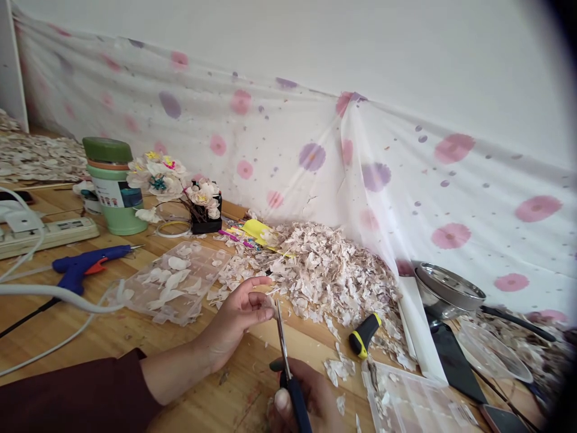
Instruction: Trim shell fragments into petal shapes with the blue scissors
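Observation:
My left hand [241, 316] is closed in a pinch near the middle of the view. Between its thumb and fingers is a small, thin, pale flake [274, 302], mostly hidden by the fingertips. Dark-handled scissors [283, 344] point upward in my right hand [318, 394], their blades beside the flake; whether they touch it I cannot tell. Just beyond both hands spreads a large heap of pale, petal-like flakes [329, 264]. To the left of my left hand, a clear plastic tray [207, 264] carries several larger white pieces.
A blue glue gun [83, 264], a white power strip [67, 233] and loose cables lie left. Behind them stand a green container [121, 210] and flake flowers [205, 198]. To the right are a black-yellow tool [366, 335], a clear compartment box [415, 400] and a metal pan [451, 285].

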Demonstrator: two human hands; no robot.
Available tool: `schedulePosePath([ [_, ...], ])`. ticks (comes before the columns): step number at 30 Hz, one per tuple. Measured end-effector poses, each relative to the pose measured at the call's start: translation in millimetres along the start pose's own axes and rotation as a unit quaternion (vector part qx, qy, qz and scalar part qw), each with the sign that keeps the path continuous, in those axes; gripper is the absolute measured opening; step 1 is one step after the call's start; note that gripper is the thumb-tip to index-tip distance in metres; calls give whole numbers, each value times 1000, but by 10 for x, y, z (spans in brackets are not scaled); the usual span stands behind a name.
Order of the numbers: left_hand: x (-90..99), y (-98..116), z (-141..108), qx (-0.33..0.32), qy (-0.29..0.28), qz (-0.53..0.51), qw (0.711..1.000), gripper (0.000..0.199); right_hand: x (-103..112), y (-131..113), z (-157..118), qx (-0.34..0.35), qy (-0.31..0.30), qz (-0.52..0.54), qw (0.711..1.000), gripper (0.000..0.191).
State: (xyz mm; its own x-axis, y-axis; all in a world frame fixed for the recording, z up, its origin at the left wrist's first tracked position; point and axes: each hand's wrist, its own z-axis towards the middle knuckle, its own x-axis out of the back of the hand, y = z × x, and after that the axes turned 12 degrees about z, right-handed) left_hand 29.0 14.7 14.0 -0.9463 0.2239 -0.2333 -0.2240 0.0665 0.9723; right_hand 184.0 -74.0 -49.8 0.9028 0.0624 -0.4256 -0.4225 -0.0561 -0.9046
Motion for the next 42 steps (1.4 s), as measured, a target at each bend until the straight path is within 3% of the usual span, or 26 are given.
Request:
schedulePosePath([
  [8, 8, 10, 11, 1, 22, -15, 1000, 64, -69, -279, 45, -30, -51, -66, 996, 57],
  [13, 6, 10, 26, -2, 18, -19, 1000, 61, -89, -334, 76, -62, -77, -70, 993, 55],
  [21, -79, -82, -103, 28, -40, -25, 998, 44, -71, -339, 125, -28, 27, -28, 999, 56],
  [27, -145, -197, -222, 69, -88, 37, 993, 27, -117, -433, 165, 16, 104, -1, 994, 57],
  [37, -159, -167, -223, 80, -139, 35, 987, 22, -140, -547, 139, 52, 152, 4, 987, 53],
  [42, -149, -188, -211, 103, -144, 0, 984, 27, -177, -527, 140, 4, 105, 4, 994, 55],
])
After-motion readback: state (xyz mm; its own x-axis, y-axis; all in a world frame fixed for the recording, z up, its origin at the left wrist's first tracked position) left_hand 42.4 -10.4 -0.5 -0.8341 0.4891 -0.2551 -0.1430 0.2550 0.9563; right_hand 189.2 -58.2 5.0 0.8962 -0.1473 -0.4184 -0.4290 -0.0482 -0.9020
